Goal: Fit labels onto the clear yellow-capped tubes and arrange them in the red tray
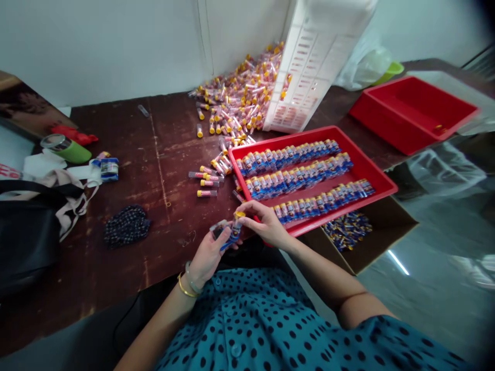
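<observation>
At the table's front edge my left hand [212,253] is closed around a small clear tube with a blue printed wrapper [232,238]. Its fingers cover part of it, and a clear flap sticks out beside the thumb. My right hand [266,224] pinches the yellow cap [240,214] at the upper end of the same tube. Just right of my hands, a shallow red tray [381,193] holds three rows of upright tubes with yellow caps and blue wrappers [297,180]. Several loose tubes without blue wrappers [209,183] lie left of the tray.
A big heap of yellow-capped tubes [240,98] lies against the wall beside a tilted white plastic crate [305,67]. A deep red bin [406,123] stands at right. Below the tray, a cardboard box [390,237] holds small blue-and-yellow pieces. A black bag [27,242] sits at left.
</observation>
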A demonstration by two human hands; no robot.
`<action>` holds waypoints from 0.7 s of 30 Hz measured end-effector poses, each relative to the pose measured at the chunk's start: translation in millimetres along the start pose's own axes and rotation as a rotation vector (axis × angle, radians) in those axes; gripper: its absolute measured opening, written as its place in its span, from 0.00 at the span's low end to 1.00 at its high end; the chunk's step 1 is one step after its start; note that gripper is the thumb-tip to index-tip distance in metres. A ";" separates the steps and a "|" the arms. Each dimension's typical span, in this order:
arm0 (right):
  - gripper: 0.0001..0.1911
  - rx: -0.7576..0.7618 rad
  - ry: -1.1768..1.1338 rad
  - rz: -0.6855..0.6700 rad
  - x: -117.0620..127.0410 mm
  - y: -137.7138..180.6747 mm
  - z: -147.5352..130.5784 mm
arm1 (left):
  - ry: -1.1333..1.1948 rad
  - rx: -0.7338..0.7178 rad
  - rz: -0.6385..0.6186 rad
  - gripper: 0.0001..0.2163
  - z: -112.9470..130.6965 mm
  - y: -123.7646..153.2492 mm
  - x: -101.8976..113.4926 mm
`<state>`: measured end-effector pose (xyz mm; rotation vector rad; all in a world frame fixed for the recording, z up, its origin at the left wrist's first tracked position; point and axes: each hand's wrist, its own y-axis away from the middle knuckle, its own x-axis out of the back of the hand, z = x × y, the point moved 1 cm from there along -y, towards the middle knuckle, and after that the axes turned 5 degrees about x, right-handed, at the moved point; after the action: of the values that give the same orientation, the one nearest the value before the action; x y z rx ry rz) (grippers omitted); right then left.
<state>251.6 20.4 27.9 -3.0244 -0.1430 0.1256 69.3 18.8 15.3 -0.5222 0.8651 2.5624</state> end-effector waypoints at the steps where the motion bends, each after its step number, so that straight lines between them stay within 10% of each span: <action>1: 0.15 0.049 0.031 0.046 14.1 -12.2 -1.3 | 0.000 0.002 0.018 0.16 0.2 -0.9 1.5; 9: 0.12 -0.090 0.862 0.267 136.5 -148.9 4.2 | -0.061 0.040 0.048 0.13 -8.1 -3.8 14.5; 21: 0.11 -0.117 1.129 0.109 90.1 -205.2 21.4 | -0.045 0.055 0.129 0.15 -4.6 1.1 39.1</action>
<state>320.8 234.6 23.2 -2.6971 0.1220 -1.5490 36.3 24.3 -5.5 -0.4028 0.9793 2.6467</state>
